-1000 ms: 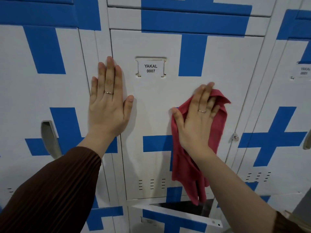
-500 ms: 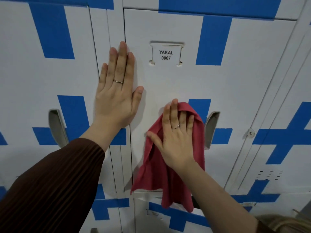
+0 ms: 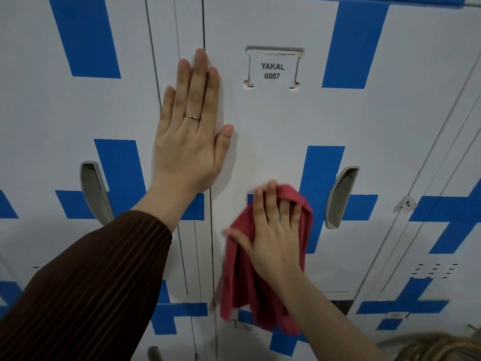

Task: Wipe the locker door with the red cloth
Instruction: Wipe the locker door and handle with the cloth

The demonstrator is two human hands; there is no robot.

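The white locker door [image 3: 283, 118] with blue cross stripes carries a label reading YAKAL 0007 [image 3: 272, 71]. My right hand [image 3: 273, 235] presses the red cloth [image 3: 242, 282] flat against the door's lower middle, left of the grey recessed handle [image 3: 338, 199]. The cloth hangs down past the door's bottom edge. My left hand [image 3: 188, 131] lies flat, fingers spread upward, on the door's left edge and the frame beside it, holding nothing.
Neighbouring lockers stand on both sides, the left one with its own grey handle [image 3: 95, 191]. A small lock hasp [image 3: 407, 203] sits on the frame at right. The locker below [image 3: 335, 299] appears slightly ajar. Some hair [image 3: 440, 347] shows at the bottom right.
My right hand has slid the red cloth from the door's right middle down and to the left. The view has shifted downward. My left hand stays flat in place.
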